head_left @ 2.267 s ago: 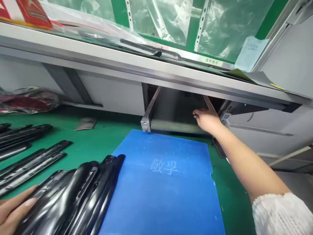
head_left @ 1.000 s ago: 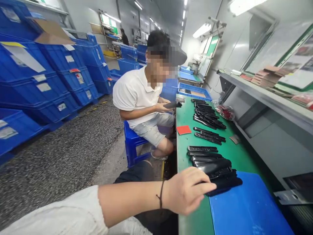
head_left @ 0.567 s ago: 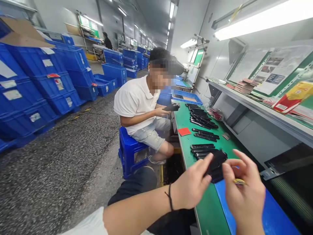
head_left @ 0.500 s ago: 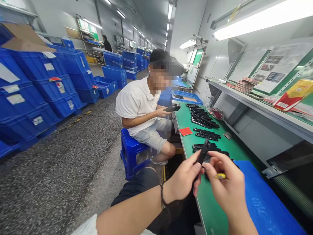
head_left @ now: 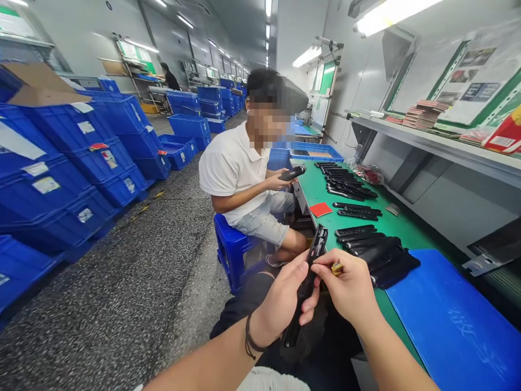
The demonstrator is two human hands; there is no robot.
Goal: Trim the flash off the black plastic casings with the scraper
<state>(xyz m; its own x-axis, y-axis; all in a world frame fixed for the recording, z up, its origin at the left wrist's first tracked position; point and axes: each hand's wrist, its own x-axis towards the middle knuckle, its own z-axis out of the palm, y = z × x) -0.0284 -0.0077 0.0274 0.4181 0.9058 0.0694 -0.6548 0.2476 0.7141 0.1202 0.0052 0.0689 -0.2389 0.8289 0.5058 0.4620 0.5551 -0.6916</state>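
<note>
My left hand [head_left: 285,296] is wrapped round a long, narrow black plastic housing [head_left: 318,241], held tilted with its open, hollow side showing. My right hand [head_left: 352,285] is closed in a pinch, its thumb and fingertips against the middle of the housing. A small yellow object [head_left: 337,267] sticks out between the right fingers; most of it is hidden, and so is anything tiny at the fingertips. Just beyond my right hand, a heap of similar black housings [head_left: 382,255] lies on the green bench top [head_left: 401,315].
A blue sheet [head_left: 456,315] covers the near right of the bench. Farther along lie a red square [head_left: 321,209] and more rows of black parts [head_left: 345,182]. A co-worker [head_left: 234,163] on a blue stool [head_left: 232,250] holds a black part. Blue crates [head_left: 118,157] stand stacked at left.
Both hands have moved left and towards me with the housing, away from the bench edge. The housing's hollow side now faces me more. The view has turned slightly right.
</note>
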